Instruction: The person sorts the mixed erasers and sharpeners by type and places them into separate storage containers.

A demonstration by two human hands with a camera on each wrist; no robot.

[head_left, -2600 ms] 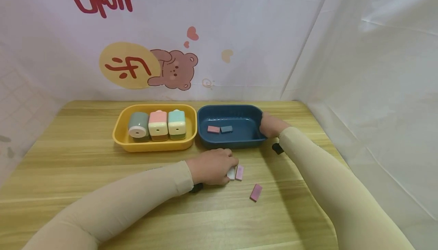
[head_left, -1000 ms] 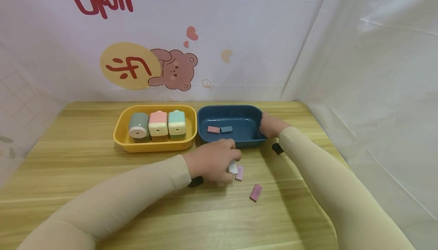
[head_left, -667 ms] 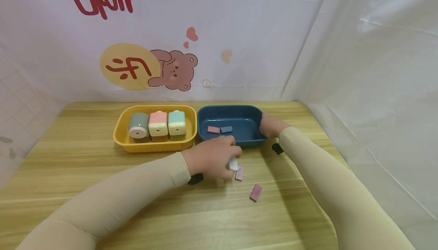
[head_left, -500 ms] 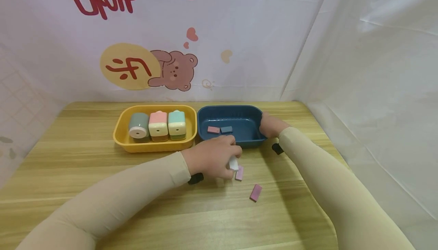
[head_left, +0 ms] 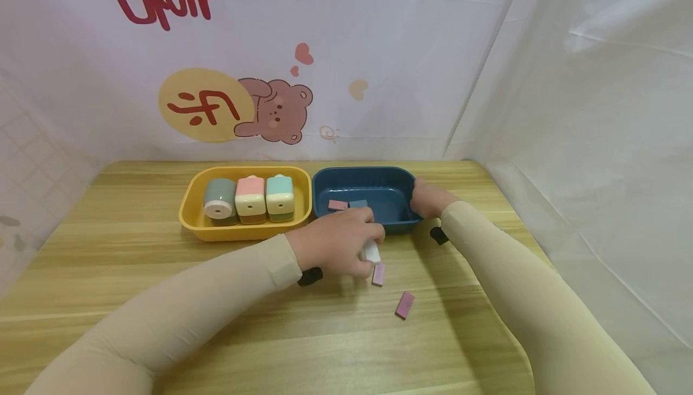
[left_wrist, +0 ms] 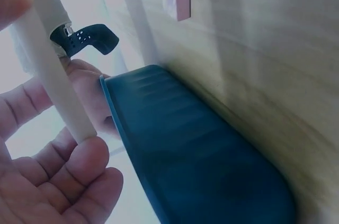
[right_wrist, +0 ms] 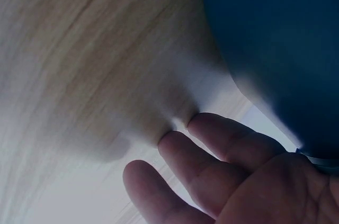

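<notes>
My left hand (head_left: 337,243) pinches a white eraser (head_left: 372,252) between thumb and fingers, raised just in front of the blue tray (head_left: 388,202). The left wrist view shows the eraser (left_wrist: 61,83) edge-on, beside the tray's wall (left_wrist: 185,134). At the tray's right end, my right hand (head_left: 429,199) holds the rim; three fingers (right_wrist: 185,163) lie outside the wall in the right wrist view. Inside the tray are a pink eraser (head_left: 338,205) and a blue-grey one, partly covered by the left hand. A lilac eraser (head_left: 379,275) lies on the table below the white one.
A magenta eraser (head_left: 405,305) lies nearer the table's front. Left of the blue tray, touching it, stands a yellow tray (head_left: 190,208) with three pencil sharpeners (head_left: 250,195). A printed white curtain (head_left: 411,82) hangs behind the wooden table (head_left: 260,347).
My left hand has lifted the white eraser off the table and moved it slightly toward the blue tray, now overlapping its front edge. The right hand stays at the rim.
</notes>
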